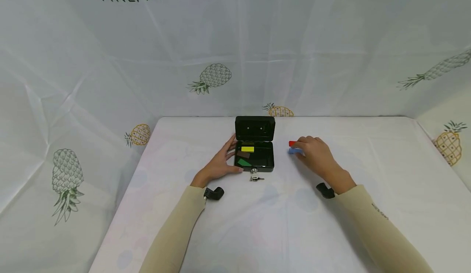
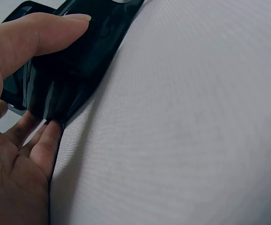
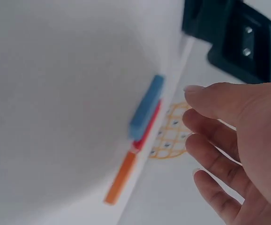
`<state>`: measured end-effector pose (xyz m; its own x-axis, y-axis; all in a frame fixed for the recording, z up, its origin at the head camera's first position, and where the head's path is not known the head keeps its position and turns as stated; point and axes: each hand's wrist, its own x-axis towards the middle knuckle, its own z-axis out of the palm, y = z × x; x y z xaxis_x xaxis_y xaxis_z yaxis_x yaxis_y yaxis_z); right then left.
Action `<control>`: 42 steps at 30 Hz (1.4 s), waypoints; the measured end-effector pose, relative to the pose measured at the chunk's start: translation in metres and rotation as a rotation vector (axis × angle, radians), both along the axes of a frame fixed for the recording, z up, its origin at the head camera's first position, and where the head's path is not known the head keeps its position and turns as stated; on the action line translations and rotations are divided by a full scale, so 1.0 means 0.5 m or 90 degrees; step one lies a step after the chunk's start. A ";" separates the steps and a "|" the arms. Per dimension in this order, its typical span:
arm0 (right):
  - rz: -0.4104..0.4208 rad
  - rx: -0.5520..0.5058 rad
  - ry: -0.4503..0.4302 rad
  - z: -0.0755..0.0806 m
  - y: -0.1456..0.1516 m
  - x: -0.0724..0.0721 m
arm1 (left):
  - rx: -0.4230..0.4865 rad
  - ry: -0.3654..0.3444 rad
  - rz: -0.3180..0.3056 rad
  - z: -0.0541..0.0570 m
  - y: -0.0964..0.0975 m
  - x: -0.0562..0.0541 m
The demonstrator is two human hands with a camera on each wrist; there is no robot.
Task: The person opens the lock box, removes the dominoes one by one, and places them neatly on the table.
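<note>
A black cash box (image 1: pixel 265 158) stands on the table with its lid (image 1: pixel 255 128) raised. My left hand (image 1: pixel 217 164) holds the box's left side, thumb along the front wall and fingers at the side. Inside lie a yellow block (image 1: pixel 247 149), a brown block (image 1: pixel 243 155) and a green block (image 1: pixel 244 162). To the right of the box, my right hand (image 1: pixel 314 154) hovers with loosely bent fingers over a blue block (image 3: pixel 147 107), a red block (image 3: pixel 147 129) and an orange block (image 3: pixel 121 178). Nothing shows between its fingers in the right wrist view; the head view hides the orange block.
Keys (image 1: pixel 254 178) hang from the lock at the box's front. A white cloth (image 1: pixel 257 224) covers the table, and a white pineapple-print sheet (image 1: pixel 294 40) rises behind its far edge.
</note>
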<state>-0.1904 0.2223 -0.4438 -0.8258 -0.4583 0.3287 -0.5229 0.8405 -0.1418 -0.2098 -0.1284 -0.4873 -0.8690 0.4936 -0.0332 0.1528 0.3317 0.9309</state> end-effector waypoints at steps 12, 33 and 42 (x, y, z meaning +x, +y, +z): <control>0.085 -0.031 0.039 0.021 -0.091 0.024 | -0.009 -0.003 0.013 0.003 0.002 0.003; 0.131 0.029 -0.072 0.014 -0.214 0.000 | 0.019 -0.004 -0.010 0.000 -0.003 0.001; 0.134 0.059 -0.121 0.018 -0.239 -0.021 | 0.016 -0.002 -0.008 -0.005 -0.004 -0.002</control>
